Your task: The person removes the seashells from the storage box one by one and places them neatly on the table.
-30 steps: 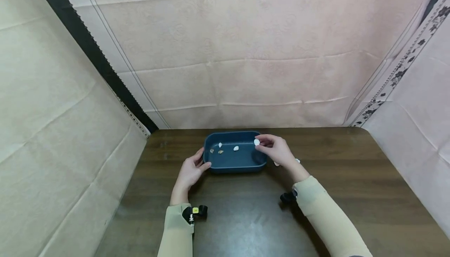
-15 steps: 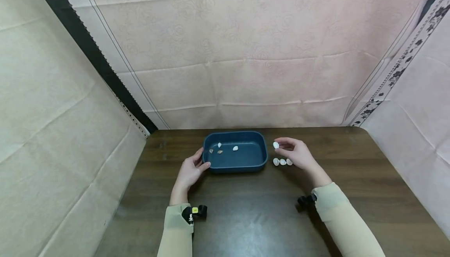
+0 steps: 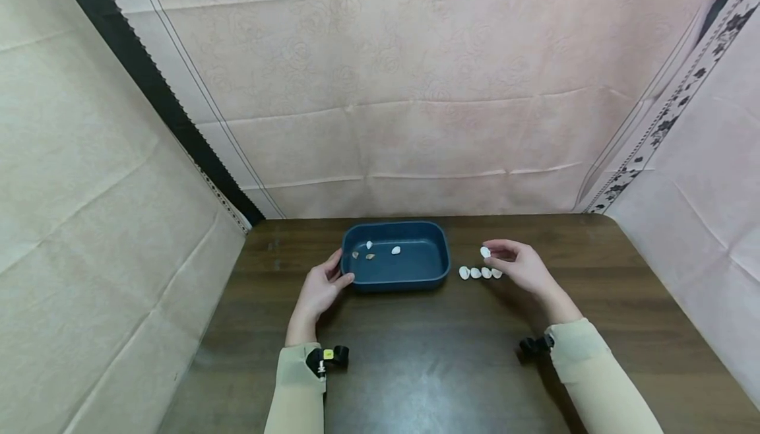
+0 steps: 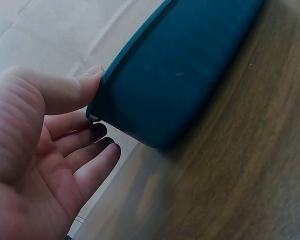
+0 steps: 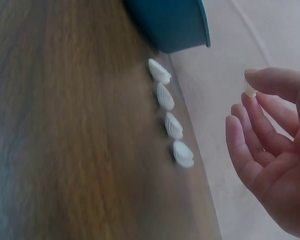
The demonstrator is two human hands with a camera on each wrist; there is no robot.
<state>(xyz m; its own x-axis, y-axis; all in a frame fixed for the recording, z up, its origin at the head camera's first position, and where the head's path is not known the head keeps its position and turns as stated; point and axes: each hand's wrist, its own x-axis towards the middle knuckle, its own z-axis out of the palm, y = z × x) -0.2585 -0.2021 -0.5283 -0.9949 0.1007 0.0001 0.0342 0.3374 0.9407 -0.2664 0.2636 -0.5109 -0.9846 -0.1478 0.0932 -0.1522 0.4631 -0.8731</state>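
Note:
A dark blue rectangular tray (image 3: 404,285) sits near the table's far edge, with a few small shells (image 3: 396,250) in it, some white and some brownish. My left hand (image 3: 320,289) grips its left end, thumb on the rim (image 4: 102,82) and the other fingers beyond it. Right of the tray, my right hand (image 3: 522,268) pinches a white seashell (image 3: 485,252) between thumb and fingertips, above the table. Under it, several ribbed white seashells (image 5: 166,96) lie in a row on the wood; the hand partly covers the rightmost one in the head view.
The brown wooden table (image 3: 392,355) ends just behind the tray. Pale cloth hangings (image 3: 415,124) enclose its back and both sides. A small black camera (image 3: 534,347) is worn on each wrist.
My right hand has moved from over the tray to the right, carrying the white seashell, and now holds it above the row. The left hand keeps its grip on the tray.

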